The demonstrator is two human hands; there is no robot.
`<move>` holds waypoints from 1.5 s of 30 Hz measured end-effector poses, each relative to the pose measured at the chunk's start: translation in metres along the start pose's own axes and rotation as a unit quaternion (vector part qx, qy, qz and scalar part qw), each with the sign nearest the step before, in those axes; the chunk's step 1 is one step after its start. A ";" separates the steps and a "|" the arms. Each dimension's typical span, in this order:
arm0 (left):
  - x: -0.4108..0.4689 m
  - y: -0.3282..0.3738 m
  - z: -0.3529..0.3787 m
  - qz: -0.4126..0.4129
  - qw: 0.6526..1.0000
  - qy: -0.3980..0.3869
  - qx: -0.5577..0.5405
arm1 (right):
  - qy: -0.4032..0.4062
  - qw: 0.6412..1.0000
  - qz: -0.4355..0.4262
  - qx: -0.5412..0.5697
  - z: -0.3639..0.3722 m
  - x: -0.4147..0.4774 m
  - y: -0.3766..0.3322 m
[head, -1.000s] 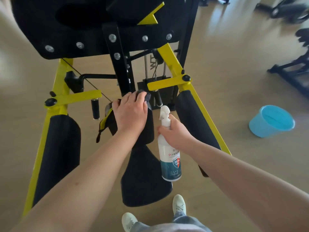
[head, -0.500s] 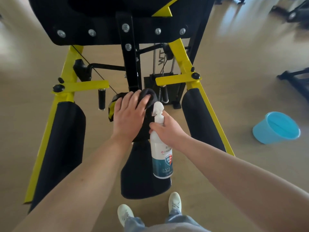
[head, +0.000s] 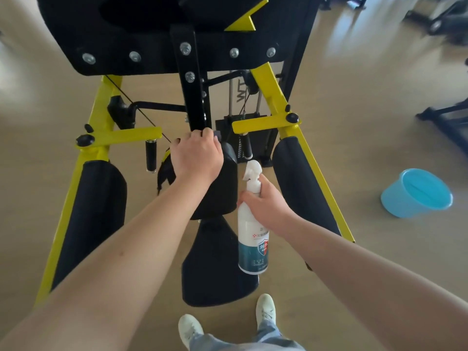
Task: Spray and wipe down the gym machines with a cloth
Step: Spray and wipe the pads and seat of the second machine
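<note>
The cloth lies mostly hidden under the left hand (one corner shows).

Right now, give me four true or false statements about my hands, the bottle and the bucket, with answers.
1. The right hand grips the spray bottle near its neck. True.
2. The left hand is empty. False: it holds a cloth on the black centre pad's top.
3. The blue bucket sits on the seat. False: it is on the floor, right of the machine.
4. The bottle's spray head is white. True.
</note>
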State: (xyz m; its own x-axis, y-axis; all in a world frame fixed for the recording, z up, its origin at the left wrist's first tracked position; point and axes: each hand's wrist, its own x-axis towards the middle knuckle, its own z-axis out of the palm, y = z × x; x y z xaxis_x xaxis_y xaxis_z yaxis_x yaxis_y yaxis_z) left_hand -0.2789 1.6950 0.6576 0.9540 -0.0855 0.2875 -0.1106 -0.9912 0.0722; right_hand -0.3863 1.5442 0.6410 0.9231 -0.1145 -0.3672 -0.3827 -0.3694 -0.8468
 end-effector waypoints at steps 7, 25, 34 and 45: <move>0.003 0.020 0.008 0.199 0.978 0.039 0.056 | 0.040 0.999 0.021 0.020 -0.022 -0.002 0.020; -0.033 -0.056 0.029 -0.227 0.863 0.077 -0.444 | -0.032 0.999 -0.024 0.020 0.046 0.014 -0.024; -0.070 -0.063 0.093 -0.480 0.540 -0.073 -0.687 | -0.055 0.998 0.023 0.004 0.067 0.014 0.010; -0.084 -0.069 0.165 -0.555 0.355 -0.073 -0.748 | -0.061 0.993 0.095 -0.032 0.071 0.025 0.067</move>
State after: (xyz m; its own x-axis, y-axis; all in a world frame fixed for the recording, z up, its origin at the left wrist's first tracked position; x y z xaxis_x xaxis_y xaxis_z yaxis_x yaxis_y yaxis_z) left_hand -0.3053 1.7538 0.4707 0.6334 0.1624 -0.7566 0.4359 0.7330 0.5222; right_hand -0.3916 1.5823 0.5476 0.8210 -0.0758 -0.5658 -0.5429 -0.4102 -0.7328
